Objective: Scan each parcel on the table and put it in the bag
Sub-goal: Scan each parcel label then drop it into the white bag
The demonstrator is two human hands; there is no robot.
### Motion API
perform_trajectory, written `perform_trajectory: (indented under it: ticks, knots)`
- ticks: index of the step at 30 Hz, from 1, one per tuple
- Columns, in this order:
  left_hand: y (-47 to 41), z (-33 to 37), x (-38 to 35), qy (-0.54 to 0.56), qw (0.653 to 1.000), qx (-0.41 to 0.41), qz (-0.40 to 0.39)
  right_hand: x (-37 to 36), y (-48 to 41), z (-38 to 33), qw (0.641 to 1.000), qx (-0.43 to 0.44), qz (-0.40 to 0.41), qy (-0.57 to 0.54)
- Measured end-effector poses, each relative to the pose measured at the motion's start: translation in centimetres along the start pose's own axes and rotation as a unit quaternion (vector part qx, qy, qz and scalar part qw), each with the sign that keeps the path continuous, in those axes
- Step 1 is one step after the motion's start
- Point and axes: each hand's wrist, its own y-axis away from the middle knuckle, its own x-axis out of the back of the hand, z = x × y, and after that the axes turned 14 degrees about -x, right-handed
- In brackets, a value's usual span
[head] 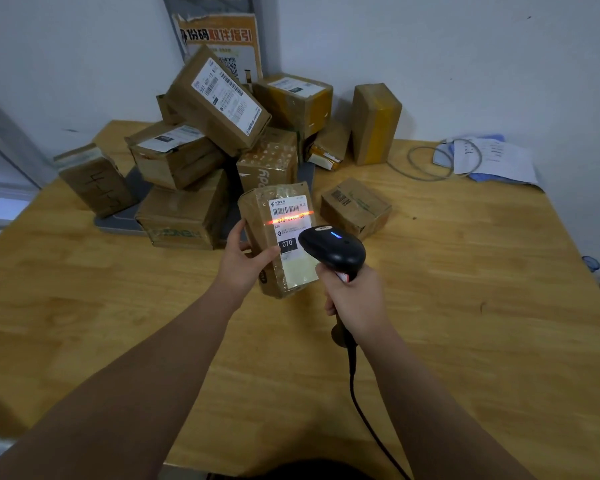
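Note:
My left hand grips a small brown parcel by its left side and holds it tilted above the table, its white label facing me. My right hand is closed around the handle of a black barcode scanner just right of the parcel. The scanner's red line lies across the label just below the barcode. Behind them several cardboard parcels are piled at the back of the wooden table. A lone small box sits to the right of the held one. No bag is in view.
The scanner's black cable trails down toward me. Loose papers and a grey cable loop lie at the back right. A dark flat scale sits under the pile. White walls close off the back and right.

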Motion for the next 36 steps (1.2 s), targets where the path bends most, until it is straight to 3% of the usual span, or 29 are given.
perform_trajectory:
  ticks: [9, 14, 22, 29, 32, 36]
  knots:
    - [5.3, -2.0, 7.7, 0.052, 0.996, 0.008, 0.072, -6.9, 3.3, 0.0, 0.997, 0.004, -0.072, 0.014]
    - [11.8, -3.4, 16.0, 0.027, 0.983, 0.01, 0.182, -14.4, 7.9, 0.6, 0.981, 0.022, -0.188, 0.041]
    - [27.3, -8.2, 27.6, 0.04, 0.924, 0.083, 0.371, -25.9, 16.8, 5.3, 0.922, 0.005, -0.363, 0.138]
    - [36.0, -13.7, 32.9, 0.011, 0.884, 0.203, 0.421, -33.4, 22.5, 9.6, 0.874, -0.022, -0.413, 0.253]
    - [38.8, -17.3, 35.3, -0.012, 0.849, 0.282, 0.447, -36.8, 23.8, 10.8, 0.827, -0.009, -0.439, 0.351]
    - [40.4, -22.1, 38.7, -0.148, 0.81, 0.405, 0.398, -40.6, 23.8, 12.6, 0.799, -0.013, -0.442, 0.409]
